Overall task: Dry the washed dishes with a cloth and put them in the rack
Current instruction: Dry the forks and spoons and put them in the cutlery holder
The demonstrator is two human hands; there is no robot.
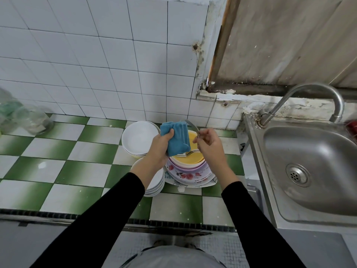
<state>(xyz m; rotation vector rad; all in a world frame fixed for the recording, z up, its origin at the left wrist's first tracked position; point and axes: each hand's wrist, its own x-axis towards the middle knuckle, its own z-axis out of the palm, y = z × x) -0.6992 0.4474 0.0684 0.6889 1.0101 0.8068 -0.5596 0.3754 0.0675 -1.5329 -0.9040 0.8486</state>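
Your left hand (pixel 161 144) is clenched round a thick, folded blue cloth (pixel 176 136). Your right hand (pixel 209 144) pinches a thin, curved metal utensil (pixel 192 125), and its far end pokes up just right of the cloth. Both hover over the yellow bowl (pixel 195 158), which tops the floral plates (pixel 191 176) on the green-checked tabletop (pixel 58 151). A fork (pixel 190 152) lies in that bowl. White bowls (pixel 139 138) sit to the left, the sink (pixel 309 161) to the right.

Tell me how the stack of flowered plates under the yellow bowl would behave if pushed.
Probably heavy: the stack of flowered plates holds several dishes. Likely to shift, since sizes differ beneath the yellow bowl. Glossy surfaces may slide.
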